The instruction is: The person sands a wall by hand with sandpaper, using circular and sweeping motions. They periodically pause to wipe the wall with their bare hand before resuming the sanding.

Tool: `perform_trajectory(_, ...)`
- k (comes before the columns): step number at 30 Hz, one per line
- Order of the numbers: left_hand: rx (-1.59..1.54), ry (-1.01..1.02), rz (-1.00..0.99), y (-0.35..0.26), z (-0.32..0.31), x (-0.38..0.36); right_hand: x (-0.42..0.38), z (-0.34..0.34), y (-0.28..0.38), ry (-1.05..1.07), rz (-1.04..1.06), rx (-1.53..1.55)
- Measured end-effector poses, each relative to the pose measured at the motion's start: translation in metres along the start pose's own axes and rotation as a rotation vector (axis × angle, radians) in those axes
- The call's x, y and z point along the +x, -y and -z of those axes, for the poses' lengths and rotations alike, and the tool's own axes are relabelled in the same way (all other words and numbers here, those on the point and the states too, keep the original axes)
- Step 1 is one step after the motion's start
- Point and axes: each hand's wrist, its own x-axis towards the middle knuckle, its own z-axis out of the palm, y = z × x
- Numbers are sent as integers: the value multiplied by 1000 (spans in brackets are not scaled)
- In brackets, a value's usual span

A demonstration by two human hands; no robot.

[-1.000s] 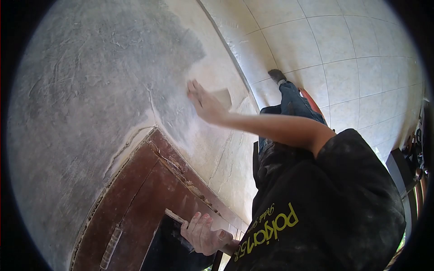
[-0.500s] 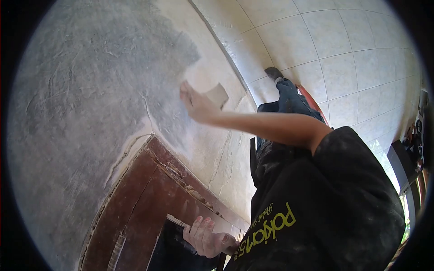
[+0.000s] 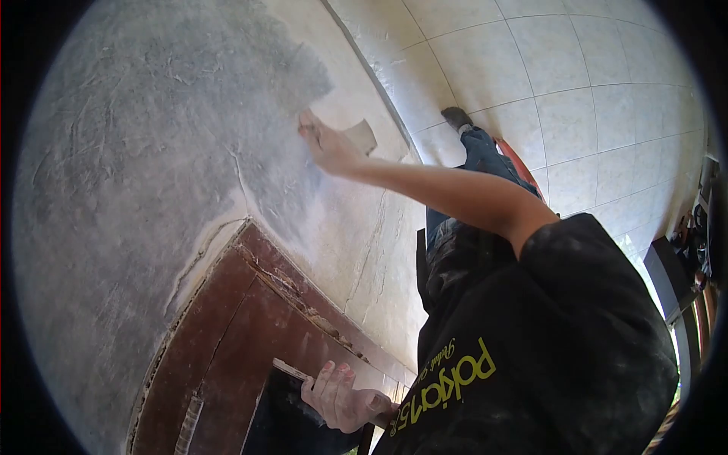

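Along the wall (image 3: 152,136), where grey coating meets a paler patch, the right hand (image 3: 327,145) is raised against the surface, fingers bent and bunched close; blur hides their exact contact. A tan sheet (image 3: 362,138) juts from the far side of this hand, apparently gripped, near the wall's floor-side edge. Left hand (image 3: 341,398) is at the pale edge of a dark panel (image 3: 292,418), fingers curled close together, thumb apart; cannot tell whether it grips that edge. Reddish-brown frame (image 3: 220,341) borders the panel, its outer corner pointing into the wall, sides chipped and rough. Crack runs from that corner up the coating. Metal hinge (image 3: 189,426) low on the frame. Beyond the wall: tiled floor (image 3: 569,83), a dark-covered foot (image 3: 456,118), jeans (image 3: 485,158), a red curved object (image 3: 519,163). Dusty black shirt (image 3: 561,326), yellow lettering.
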Motion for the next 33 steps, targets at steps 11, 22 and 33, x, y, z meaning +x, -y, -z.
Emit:
perform_trajectory(11, 3, -6, 25, -4, -1, 0, 5, -7, -5, -31, -12, 11)
perform_trajectory(22, 10, -12, 25, -4, -1, 4, -6, -24, 10, -42, -15, -88)
perform_trajectory(33, -11, 7, -5, -1, 0, 1, -8, -13, 17, -41, -65, -15)
